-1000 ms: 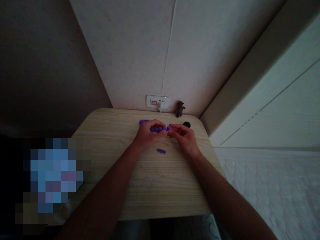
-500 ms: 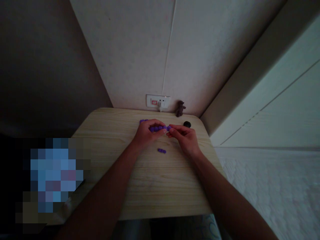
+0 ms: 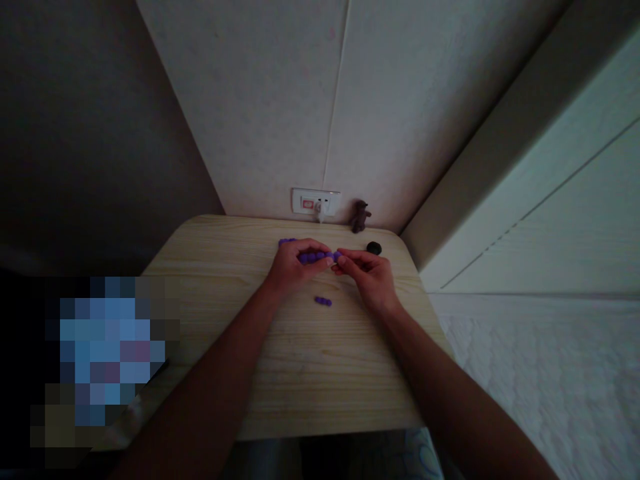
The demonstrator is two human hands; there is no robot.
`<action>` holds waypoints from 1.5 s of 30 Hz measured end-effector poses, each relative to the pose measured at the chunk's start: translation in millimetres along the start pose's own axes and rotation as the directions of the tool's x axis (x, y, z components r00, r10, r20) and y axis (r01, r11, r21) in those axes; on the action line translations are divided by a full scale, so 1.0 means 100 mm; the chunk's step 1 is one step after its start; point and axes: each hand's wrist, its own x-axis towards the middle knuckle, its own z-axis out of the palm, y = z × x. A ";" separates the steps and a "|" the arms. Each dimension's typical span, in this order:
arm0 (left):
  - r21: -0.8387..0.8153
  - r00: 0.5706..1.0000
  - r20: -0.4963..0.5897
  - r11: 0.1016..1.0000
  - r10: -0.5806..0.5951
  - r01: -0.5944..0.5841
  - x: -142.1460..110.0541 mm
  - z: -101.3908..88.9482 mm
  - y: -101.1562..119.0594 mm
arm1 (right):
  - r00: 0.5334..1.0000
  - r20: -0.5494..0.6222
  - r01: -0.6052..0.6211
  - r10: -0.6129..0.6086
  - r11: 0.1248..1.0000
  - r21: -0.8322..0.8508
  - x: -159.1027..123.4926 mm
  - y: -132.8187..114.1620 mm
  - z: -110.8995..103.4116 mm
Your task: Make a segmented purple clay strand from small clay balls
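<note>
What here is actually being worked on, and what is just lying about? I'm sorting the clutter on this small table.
In hand:
left hand
right hand
purple bead string, held between both hands
short purple piece, loose on the table

Lying about:
brown figurine
black round thing
wall socket

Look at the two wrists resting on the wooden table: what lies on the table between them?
In the head view, a short purple bead piece lies alone on the wooden table, between the left hand and right hand.
</note>
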 end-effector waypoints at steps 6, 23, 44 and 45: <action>-0.007 1.000 -0.023 1.000 -0.012 0.012 -0.01 0.01 0.00 | 1.000 -0.002 0.003 -0.003 1.000 -0.004 0.00 0.01 -0.01; -0.058 0.999 0.019 0.997 -0.041 0.042 0.01 0.04 -0.06 | 0.999 0.007 0.041 -0.041 0.999 0.016 0.00 0.00 0.00; -0.055 1.000 0.023 0.998 -0.021 0.022 0.00 0.01 -0.02 | 0.997 0.069 0.040 -0.035 0.996 -0.076 0.03 0.00 -0.04; -0.064 1.000 0.024 0.998 -0.017 0.019 0.00 0.01 -0.02 | 0.997 0.070 0.039 -0.034 0.996 -0.077 0.04 0.00 -0.04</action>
